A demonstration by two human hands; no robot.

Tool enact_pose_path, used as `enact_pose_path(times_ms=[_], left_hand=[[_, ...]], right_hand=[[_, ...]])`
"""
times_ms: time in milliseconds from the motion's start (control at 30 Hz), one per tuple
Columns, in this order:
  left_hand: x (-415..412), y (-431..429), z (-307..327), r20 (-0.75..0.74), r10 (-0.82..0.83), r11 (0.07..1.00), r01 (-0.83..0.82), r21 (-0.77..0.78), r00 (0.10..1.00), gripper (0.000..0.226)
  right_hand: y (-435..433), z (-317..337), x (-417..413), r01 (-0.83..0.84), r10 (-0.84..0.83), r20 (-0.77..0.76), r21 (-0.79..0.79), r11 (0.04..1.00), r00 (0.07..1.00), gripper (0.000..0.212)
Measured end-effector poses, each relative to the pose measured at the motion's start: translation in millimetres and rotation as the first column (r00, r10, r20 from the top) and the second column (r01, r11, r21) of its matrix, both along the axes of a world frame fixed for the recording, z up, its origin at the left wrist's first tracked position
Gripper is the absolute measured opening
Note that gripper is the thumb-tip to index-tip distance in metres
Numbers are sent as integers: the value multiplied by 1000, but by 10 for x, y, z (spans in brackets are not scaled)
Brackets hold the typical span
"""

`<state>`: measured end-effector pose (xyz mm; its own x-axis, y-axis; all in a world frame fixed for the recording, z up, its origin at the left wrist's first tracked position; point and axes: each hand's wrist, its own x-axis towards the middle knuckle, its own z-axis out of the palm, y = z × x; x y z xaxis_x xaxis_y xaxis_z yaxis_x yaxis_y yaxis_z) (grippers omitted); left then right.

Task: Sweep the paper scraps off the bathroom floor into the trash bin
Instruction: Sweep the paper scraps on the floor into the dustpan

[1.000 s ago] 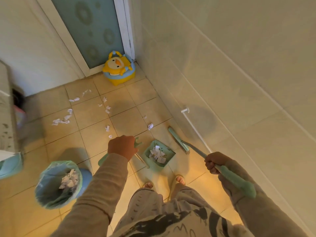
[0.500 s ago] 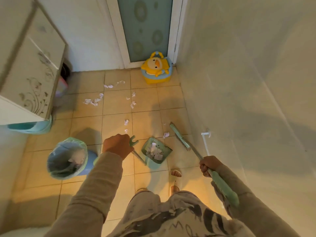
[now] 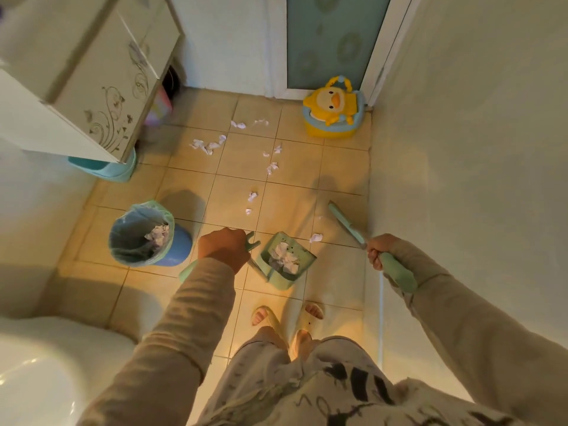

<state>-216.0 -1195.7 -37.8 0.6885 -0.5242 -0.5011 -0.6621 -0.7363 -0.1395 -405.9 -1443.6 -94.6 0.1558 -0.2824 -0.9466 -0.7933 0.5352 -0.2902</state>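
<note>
Beige floor tiles (image 3: 196, 182) covered the bathroom, with a patterned cabinet (image 3: 101, 87) at the upper left, a frosted door (image 3: 332, 38) at the far end and a yellow duck potty (image 3: 333, 109) just beside the door. The left hand (image 3: 222, 247) was closed in a fist around the dustpan handle (image 3: 250, 241); the green dustpan (image 3: 284, 261) sat on the floor ahead of the slippered feet (image 3: 287, 318) and held several crumpled scraps. The right hand (image 3: 379, 250) was wrapped tight around the green broom handle (image 3: 396, 273), with the broom head (image 3: 344, 222) near the right wall. Paper scraps (image 3: 206, 146) lay scattered across the tiles between dustpan and door, one scrap (image 3: 316, 238) just beside the pan. The lined trash bin (image 3: 144, 235) stood left of the left hand and contained crumpled paper.
</note>
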Motion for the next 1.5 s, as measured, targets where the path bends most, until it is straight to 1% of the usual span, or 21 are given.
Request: enact_pose_path(times_ms=[100, 167, 300, 400, 567, 667, 767, 867, 1000, 1200, 1400, 1500], left_hand=[[-11, -53, -33, 16, -17, 1000, 16, 25, 1000, 26], [-20, -88, -47, 25, -33, 999, 32, 29, 999, 24], [26, -104, -73, 28, -42, 999, 42, 13, 999, 23], [67, -62, -73, 35, -50, 999, 50, -1, 998, 24], [94, -35, -85, 21, -70, 998, 70, -2, 997, 22], [116, -12, -67, 17, -72, 997, 72, -8, 997, 23], [164, 82, -33, 10, -52, 998, 53, -33, 999, 24], [226, 245, -30, 2, -13, 998, 13, -66, 1000, 27], [258, 479, -34, -9, 63, 991, -64, -119, 998, 31], [320, 733, -59, -32, 152, 977, -155, -145, 988, 35], [411, 772, -29, -19, 233, 959, -233, -160, 972, 34], [483, 706, -18, 11, 281, 949, -276, -154, 960, 35]], right_hand=[[64, -11, 50, -145, 149, -102, 48, 988, 984, 26], [128, 7, 25, -232, 244, -129, 104, 967, 961, 27], [58, 120, -116, -284, 308, -92, 210, 936, 947, 32], [-94, 244, -140, -277, 307, -47, 313, 908, 951, 39], [49, 326, -126, -369, 407, -68, 309, 877, 911, 34], [244, 317, -98, -322, 350, -89, 236, 917, 932, 31], [411, 264, -87, -288, 307, -112, 159, 944, 945, 32], [527, 210, -75, -216, 230, -113, 125, 968, 967, 34], [672, 148, 49, -123, 129, -57, 95, 988, 990, 32], [823, 130, 341, -21, 17, 32, 115, 993, 999, 26], [749, 151, 689, -92, 87, 58, 98, 991, 995, 34], [603, 147, 875, -180, 174, 85, 82, 980, 981, 35]])
